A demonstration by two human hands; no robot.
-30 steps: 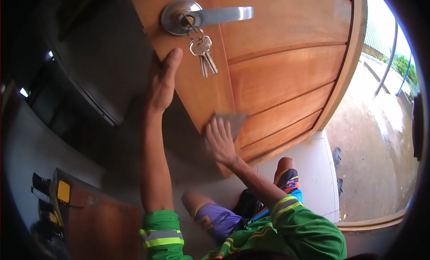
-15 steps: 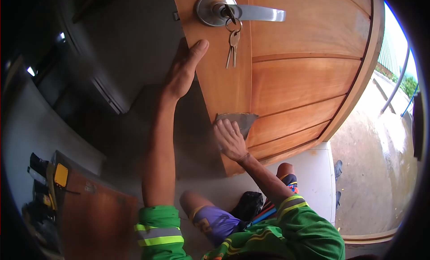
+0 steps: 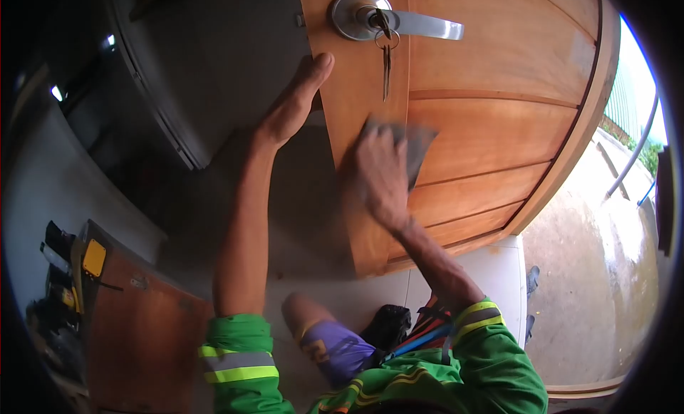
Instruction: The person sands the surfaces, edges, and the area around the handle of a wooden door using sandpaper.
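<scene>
A wooden door [image 3: 491, 136] stands in front of me with its lock edge toward my left. My left hand [image 3: 291, 113] grips that edge below the latch, thumb on the near face and fingers hidden behind. Flat against the door's lock-side stile, my right hand [image 3: 383, 168] presses a grey sheet of sandpaper [image 3: 422, 149]; motion smears the fingers. Above both hands is a metal lever handle [image 3: 427, 25], with a ring of keys [image 3: 386, 68] hanging from its lock.
A wooden cabinet [image 3: 142, 335] at lower left carries a yellow object [image 3: 94, 258] and several dark items. Pale floor tiles [image 3: 470, 268] lie below the door. Outside on the right is wet concrete [image 3: 584, 293], with a pair of dark footwear [image 3: 531, 280] at the tile edge.
My right hand has moved up the door with the sandpaper, from low on the stile to nearer the keys. My left hand keeps its hold on the edge. The keys have turned.
</scene>
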